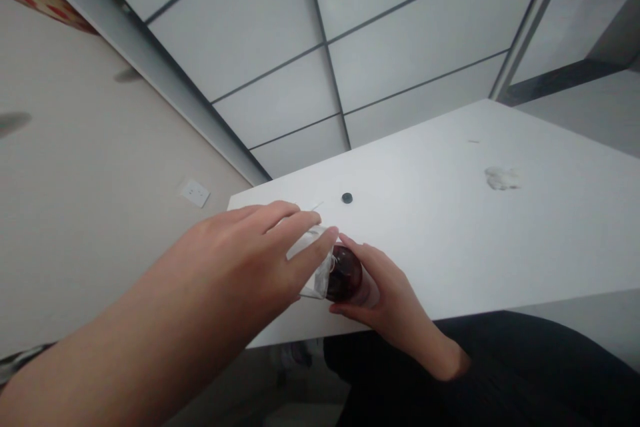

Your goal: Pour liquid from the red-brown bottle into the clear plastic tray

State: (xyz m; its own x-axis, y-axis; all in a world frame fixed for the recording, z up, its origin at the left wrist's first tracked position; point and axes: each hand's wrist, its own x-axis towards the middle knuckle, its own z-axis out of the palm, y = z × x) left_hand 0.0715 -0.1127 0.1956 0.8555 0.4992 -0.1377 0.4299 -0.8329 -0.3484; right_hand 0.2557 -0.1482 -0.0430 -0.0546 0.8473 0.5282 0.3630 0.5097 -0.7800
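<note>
My left hand (280, 247) reaches in from the left, its fingers curled round a clear, thin plastic thing (323, 277); whether it is a cup or a bag I cannot tell. That plastic rests against the top end of a dark red-brown bottle (346, 273). Around the bottle's body, thumb on one side and fingers on the other, is my right hand (383, 287). Its lower part is covered by that hand. The left fingertips lie close to the right hand's fingertips, above the white table (425, 213).
A small dark round disc (347, 198) lies on the table beyond my hands. Farther right is a crumpled translucent piece (501, 178). Panelled sliding doors (260, 47) stand behind the table, and a wall with a socket (196, 193) is at left.
</note>
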